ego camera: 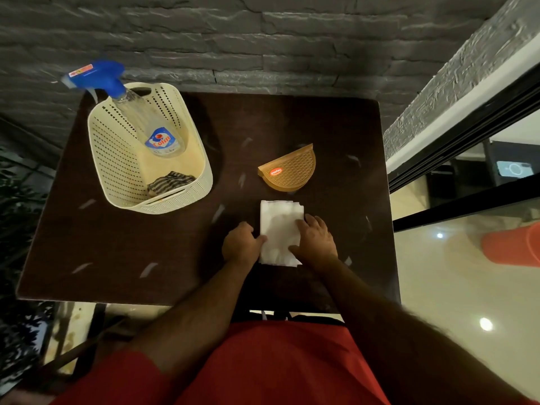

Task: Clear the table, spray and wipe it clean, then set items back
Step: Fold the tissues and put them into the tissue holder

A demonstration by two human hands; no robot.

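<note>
A stack of white paper napkins (277, 226) lies on the dark wooden table (117, 252), near its front edge. My left hand (241, 244) grips the stack's left edge with curled fingers. My right hand (315, 241) holds the right edge, thumb lying on top of the napkins. Behind the stack stands a brown half-round napkin holder (289, 169). At the back left sits a cream perforated basket (117, 171). In it leans a spray bottle (137, 112) with a blue trigger head, and a striped cloth (169, 182) lies on the basket's floor.
A grey stone wall runs behind the table. A glass partition with a black frame (467, 176) stands to the right, a red object (514, 244) behind it. Dark foliage sits at the left edge. Pale smears mark the tabletop.
</note>
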